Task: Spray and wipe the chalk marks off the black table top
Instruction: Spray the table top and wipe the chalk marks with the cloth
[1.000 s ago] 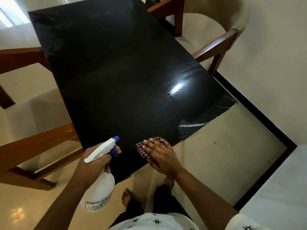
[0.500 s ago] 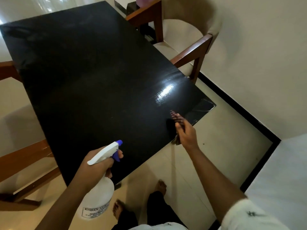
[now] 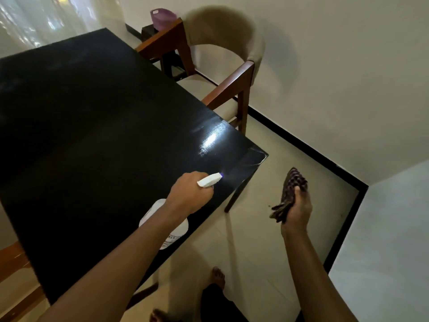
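Table top (image 3: 92,126): black, faint chalk marks at near right corner. Spray bottle (image 3: 166,226): now moved over that corner, gripped by left hand (image 3: 189,194), misting. Cloth (image 3: 290,194): lifted off the table, bunched in right hand (image 3: 298,210). Wiping likely next.

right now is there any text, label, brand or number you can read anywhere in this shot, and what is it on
Spray bottle label: dark printed lines on the white body, mostly hidden behind the left hand's forearm and too small and blurred to read.
Purple container behind the chair: a pale tag or patch near its rim, no legible text.
Checked cloth in the right hand: no text.
Nothing else carries writing.
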`<action>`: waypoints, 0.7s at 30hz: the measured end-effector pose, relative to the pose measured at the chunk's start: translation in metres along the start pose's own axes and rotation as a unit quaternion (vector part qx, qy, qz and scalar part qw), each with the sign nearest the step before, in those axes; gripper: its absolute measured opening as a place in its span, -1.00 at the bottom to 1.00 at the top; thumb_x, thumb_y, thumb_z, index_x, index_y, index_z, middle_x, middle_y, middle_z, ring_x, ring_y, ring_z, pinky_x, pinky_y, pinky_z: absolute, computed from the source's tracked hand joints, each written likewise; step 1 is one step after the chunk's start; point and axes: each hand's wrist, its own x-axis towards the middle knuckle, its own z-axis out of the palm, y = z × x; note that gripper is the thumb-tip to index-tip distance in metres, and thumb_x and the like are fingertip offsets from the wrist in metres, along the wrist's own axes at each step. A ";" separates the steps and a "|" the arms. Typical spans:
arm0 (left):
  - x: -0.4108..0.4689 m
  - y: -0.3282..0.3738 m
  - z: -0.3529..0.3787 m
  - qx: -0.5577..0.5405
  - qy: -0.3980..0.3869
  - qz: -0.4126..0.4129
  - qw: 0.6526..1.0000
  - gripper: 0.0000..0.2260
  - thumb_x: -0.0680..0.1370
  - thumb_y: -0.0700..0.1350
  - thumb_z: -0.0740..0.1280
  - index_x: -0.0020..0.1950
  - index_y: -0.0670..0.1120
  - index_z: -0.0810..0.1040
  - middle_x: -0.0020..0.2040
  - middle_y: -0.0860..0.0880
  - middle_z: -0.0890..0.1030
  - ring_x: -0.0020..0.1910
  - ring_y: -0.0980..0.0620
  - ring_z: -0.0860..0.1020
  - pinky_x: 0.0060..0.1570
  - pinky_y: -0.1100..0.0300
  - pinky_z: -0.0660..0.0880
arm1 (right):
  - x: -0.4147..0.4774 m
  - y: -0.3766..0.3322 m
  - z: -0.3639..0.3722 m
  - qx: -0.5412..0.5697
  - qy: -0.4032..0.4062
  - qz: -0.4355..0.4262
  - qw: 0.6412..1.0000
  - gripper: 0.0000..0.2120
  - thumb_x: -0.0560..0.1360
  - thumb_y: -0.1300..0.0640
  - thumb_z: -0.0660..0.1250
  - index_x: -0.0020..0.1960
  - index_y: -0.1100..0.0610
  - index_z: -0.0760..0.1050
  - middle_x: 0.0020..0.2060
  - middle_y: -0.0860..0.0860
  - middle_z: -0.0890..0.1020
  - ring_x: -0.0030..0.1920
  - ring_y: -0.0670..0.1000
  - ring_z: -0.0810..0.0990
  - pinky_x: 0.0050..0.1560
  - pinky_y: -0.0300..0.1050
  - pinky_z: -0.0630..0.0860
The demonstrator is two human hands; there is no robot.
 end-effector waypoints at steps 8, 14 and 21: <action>0.002 -0.008 -0.006 -0.108 0.037 -0.097 0.989 -0.73 0.52 -0.21 0.33 -0.22 0.17 0.47 -0.15 -0.03 0.62 -0.22 -0.07 0.63 -0.23 0.03 0.62 | -0.051 0.080 0.054 -0.453 -0.353 -0.390 0.720 -0.64 0.53 0.05 0.22 0.30 0.09 0.47 0.24 0.00 0.56 0.28 -0.02 0.47 0.34 -0.09 0.28; 0.000 -0.028 -0.026 -0.212 0.101 -0.125 0.964 -0.73 0.53 -0.34 0.26 0.02 0.03 0.55 -0.04 -0.01 0.62 -0.23 0.00 0.57 -0.32 0.18 0.48 | 0.011 0.103 0.076 -0.515 -0.458 -0.467 0.553 -0.55 0.52 -0.02 0.21 0.40 0.01 0.42 0.39 -0.03 0.45 0.41 0.02 0.35 0.39 0.10 0.23; 0.002 -0.034 -0.029 -0.250 0.154 -0.104 0.950 -0.68 0.54 -0.37 0.22 0.15 -0.01 0.53 -0.02 -0.05 0.63 -0.24 -0.07 0.56 -0.29 0.08 0.51 | 0.090 0.066 0.097 -0.611 -0.251 -0.336 0.671 -0.50 0.51 -0.06 0.12 0.41 0.05 0.40 0.42 0.03 0.41 0.44 0.09 0.32 0.36 0.19 0.22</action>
